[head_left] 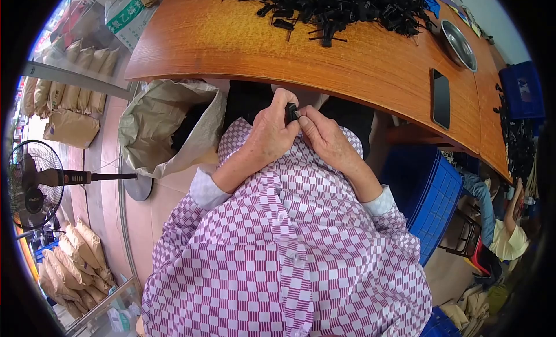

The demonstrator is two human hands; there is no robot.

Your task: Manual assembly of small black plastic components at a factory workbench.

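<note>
Between my two hands, just off the table's near edge and above my lap, is a small black plastic part [291, 113]. My left hand [272, 125] is closed round it, with the fingers curled over its far side. The thumb and fingertips of my right hand [324, 134] pinch at its right side, where a small greyish tip shows. Much of the part is hidden by my fingers. A large heap of similar black plastic parts [359, 6] covers the far side of the wooden table [231, 47], with several loose ones at its near edge.
An open woven sack [156, 119] stands left of my hands, beside a black fan [37, 183]. On the table's right lie a phone [440, 99] and a metal bowl [458, 45]. A blue crate [431, 192] sits below. Another person [507, 238] is at the far right.
</note>
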